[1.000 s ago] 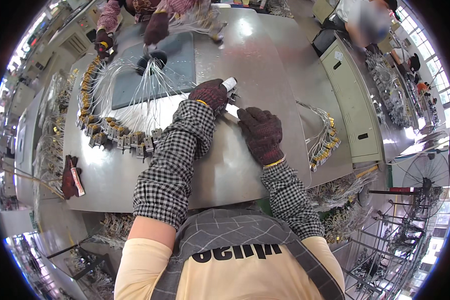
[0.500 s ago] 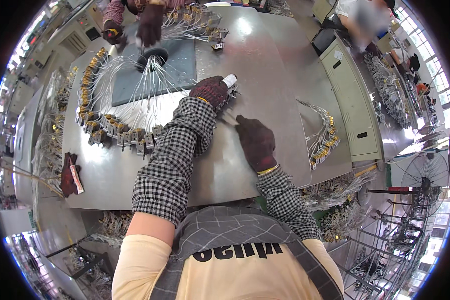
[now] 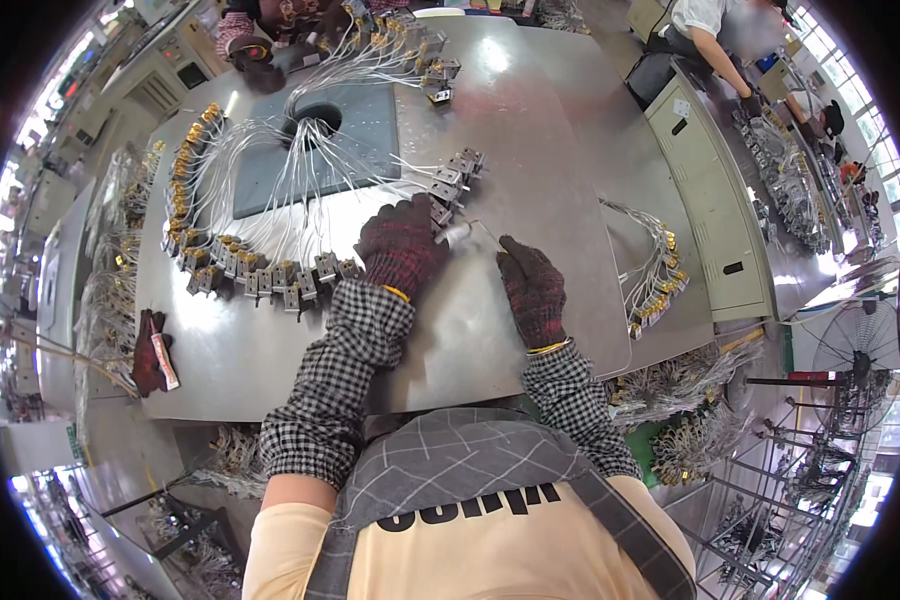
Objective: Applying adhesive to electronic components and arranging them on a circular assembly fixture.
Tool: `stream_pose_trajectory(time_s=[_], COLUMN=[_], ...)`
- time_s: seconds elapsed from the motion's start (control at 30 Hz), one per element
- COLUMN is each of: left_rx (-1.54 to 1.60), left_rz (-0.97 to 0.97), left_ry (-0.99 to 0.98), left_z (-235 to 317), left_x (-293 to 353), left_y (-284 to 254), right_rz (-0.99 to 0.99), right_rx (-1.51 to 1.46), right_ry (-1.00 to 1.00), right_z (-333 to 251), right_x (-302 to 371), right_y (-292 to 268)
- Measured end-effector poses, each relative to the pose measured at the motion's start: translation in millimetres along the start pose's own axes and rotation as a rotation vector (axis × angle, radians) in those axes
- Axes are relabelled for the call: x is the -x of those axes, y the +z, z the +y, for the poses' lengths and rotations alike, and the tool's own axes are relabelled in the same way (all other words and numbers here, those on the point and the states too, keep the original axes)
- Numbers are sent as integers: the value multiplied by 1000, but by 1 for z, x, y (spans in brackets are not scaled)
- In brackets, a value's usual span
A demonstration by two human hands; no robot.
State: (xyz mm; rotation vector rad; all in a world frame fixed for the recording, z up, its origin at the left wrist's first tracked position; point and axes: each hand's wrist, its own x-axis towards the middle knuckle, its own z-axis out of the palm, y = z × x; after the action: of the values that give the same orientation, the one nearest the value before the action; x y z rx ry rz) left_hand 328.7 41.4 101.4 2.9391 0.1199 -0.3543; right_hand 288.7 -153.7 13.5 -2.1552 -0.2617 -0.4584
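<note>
My left hand, in a dark red knitted glove, is closed around a small white tube whose end sticks out on its right side. Right of it, my gloved right hand pinches a thin stick that points toward the tube. The stick's exact kind is too small to tell. Just beyond my left fingers lie several small metal connector blocks on white wires. More blocks curve along the left in a row. Their white wires gather at a dark round holder on a grey mat.
A spare glove with a red-and-white tube lies at the table's left edge. Another wired bundle rests on the right. Across the metal table, a co-worker's gloved hand works. A beige cabinet stands at right.
My left hand has drawn back toward me with the white tube, uncovering the far blocks. My right hand has shifted slightly right. The co-worker's hands have moved off the round holder.
</note>
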Motion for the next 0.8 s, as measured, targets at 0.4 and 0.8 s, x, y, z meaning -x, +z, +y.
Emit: stream_pose_trajectory(time_s=[0.4, 0.8], left_rx=[426, 336], left_rz=[-43, -40], left_ry=[158, 185], left_z=[-34, -36], left_x=[-48, -53], left_y=[15, 18], right_rz=[-33, -40], right_rx=[174, 362], right_ry=[-134, -230], right_z=[-27, -18], right_x=[-20, -20], right_y=[-4, 3])
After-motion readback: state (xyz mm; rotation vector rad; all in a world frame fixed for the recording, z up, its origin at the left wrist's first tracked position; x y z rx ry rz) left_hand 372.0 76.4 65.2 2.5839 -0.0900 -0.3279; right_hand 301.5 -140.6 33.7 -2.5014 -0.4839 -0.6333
